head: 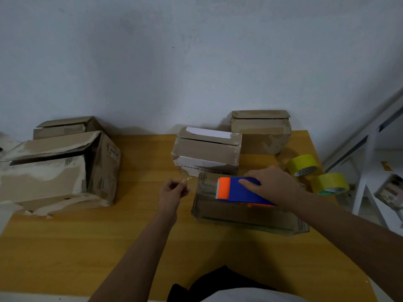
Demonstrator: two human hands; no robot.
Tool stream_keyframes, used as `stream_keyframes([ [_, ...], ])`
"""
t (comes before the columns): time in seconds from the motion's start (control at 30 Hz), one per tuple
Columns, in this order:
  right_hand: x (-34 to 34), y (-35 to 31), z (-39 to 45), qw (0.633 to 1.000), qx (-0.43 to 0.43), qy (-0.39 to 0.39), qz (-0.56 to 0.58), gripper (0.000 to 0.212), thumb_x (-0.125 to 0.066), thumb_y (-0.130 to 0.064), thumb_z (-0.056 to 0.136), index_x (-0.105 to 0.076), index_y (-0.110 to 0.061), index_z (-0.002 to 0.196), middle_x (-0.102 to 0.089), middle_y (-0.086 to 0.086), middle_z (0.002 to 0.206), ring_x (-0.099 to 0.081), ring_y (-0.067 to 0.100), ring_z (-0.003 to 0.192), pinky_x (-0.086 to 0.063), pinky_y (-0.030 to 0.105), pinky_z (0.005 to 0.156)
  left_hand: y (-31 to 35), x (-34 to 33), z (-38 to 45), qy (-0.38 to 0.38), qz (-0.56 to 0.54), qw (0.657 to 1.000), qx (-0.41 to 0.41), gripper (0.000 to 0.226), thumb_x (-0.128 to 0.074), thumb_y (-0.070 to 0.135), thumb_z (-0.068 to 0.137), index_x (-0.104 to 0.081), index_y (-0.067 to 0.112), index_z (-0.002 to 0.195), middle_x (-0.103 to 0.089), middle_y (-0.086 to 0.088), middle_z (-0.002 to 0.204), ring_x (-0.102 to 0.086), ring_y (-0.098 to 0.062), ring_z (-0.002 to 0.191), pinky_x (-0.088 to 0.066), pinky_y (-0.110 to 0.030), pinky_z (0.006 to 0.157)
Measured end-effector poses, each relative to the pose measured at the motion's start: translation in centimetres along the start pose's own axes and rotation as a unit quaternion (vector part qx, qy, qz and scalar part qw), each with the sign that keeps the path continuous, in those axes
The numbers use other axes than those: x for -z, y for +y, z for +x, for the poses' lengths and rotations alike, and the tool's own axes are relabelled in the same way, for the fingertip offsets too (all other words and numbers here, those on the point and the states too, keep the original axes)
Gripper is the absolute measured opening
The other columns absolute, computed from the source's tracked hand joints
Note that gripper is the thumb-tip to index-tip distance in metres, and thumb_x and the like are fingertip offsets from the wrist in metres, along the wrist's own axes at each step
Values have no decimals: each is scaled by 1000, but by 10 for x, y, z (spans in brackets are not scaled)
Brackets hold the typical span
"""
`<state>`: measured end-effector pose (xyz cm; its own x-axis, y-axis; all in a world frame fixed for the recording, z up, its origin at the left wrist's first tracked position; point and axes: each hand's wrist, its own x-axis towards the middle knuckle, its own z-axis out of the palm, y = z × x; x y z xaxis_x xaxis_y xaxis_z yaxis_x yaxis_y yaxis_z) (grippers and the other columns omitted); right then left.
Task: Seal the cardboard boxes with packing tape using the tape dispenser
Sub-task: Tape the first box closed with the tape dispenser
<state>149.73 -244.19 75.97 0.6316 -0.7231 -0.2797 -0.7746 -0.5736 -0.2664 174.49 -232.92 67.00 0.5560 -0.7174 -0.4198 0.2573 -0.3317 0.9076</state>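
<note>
A flat cardboard box [244, 216] lies on the wooden table [87, 247] in front of me, right of centre. On top of it sits a blue and orange tape dispenser [237, 190], its toothed orange end pointing left. My right hand [272, 185] grips the dispenser from above. My left hand [173, 191] hovers just left of the box, pinching the free end of a clear tape strip [188, 178] that runs toward the dispenser.
A large torn box [58, 171] with an open flap stands at the left, a smaller one [65, 127] behind it. Two more boxes [207, 152] [260, 131] stand at the back. Two yellow tape rolls [303, 164] [330, 184] lie at the right edge. White frame beyond.
</note>
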Motion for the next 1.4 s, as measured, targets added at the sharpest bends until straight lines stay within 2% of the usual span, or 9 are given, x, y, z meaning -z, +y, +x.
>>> stream_keyframes([
  [0.23, 8, -3, 9, 998, 13, -36, -47, 49, -29, -58, 98, -57, -27, 122, -58, -4, 92, -54, 10, 80, -37, 20, 58, -4, 8, -3, -51, -35, 998, 18, 8, -62, 14, 95, -60, 8, 91, -66, -2, 79, -66, -15, 80, -53, -26, 75],
  [0.37, -2, -7, 15, 994, 9, -51, -91, 56, -27, -64, 95, -57, -26, 122, -52, -7, 83, -51, 9, 75, -34, 19, 55, -15, 9, -3, -39, -46, 996, 65, 7, -61, 15, 96, -61, 9, 95, -65, -7, 86, -66, -17, 84, -52, -26, 76],
  [0.47, -2, -4, 16, 995, 18, -57, -83, 58, -26, -66, 94, -56, -28, 127, -63, -3, 103, -58, 12, 88, -43, 23, 64, -20, 11, -3, -30, -56, 995, 75, 11, -60, 17, 97, -62, 6, 97, -64, -9, 88, -66, -17, 84, -52, -26, 76],
  [0.6, 10, 1, 17, 992, -5, -119, -38, 57, -32, -67, 93, -55, -30, 131, -59, -3, 125, -56, 17, 108, -44, 28, 78, -20, 9, -3, -27, -52, 996, 60, 15, -59, 20, 97, -64, 5, 97, -64, -7, 85, -66, -15, 82, -52, -26, 76],
  [0.7, 9, 0, 16, 992, -6, -119, -29, 60, -33, -70, 91, -57, -30, 129, -61, -3, 121, -57, 15, 102, -44, 26, 72, -15, 3, -2, 0, -29, 999, 21, 15, -59, 20, 97, -64, 7, 94, -65, -6, 81, -64, -15, 80, -51, -27, 78],
  [0.87, 2, -1, 13, 998, -11, -66, -8, 60, -27, -68, 93, -56, -30, 129, -64, -3, 104, -56, 10, 84, -42, 20, 62, -9, 0, 6, 41, -9, 999, -16, 16, -60, 21, 97, -63, 7, 91, -65, -4, 76, -62, -12, 74, -51, -25, 74],
  [1.0, 2, 1, 11, 997, -14, -71, 10, 62, -28, -70, 91, -54, -31, 133, -64, -3, 108, -59, 11, 89, -50, 23, 71, -10, -2, 11, 46, -8, 999, -5, 14, -60, 21, 97, -63, 8, 91, -64, -4, 76, -61, -14, 75, -51, -26, 75],
  [1.2, 8, 10, 5, 996, -31, -79, 2, 61, -30, -70, 91, -61, -28, 123, -65, -2, 105, -60, 12, 89, -53, 28, 77, -18, -4, 12, 45, -20, 999, 11, 15, -60, 19, 97, -61, 8, 86, -62, -5, 74, -60, -14, 72, -52, -26, 73],
  [1.4, -1, 6, 12, 996, -40, -63, -39, 61, -30, -70, 91, -63, -25, 113, -64, -2, 100, -59, 12, 86, -37, 19, 57, -25, 6, 18, 19, -20, 999, 47, 15, -59, 18, 98, -61, 6, 89, -63, -7, 76, -60, -17, 75, -51, -26, 71],
])
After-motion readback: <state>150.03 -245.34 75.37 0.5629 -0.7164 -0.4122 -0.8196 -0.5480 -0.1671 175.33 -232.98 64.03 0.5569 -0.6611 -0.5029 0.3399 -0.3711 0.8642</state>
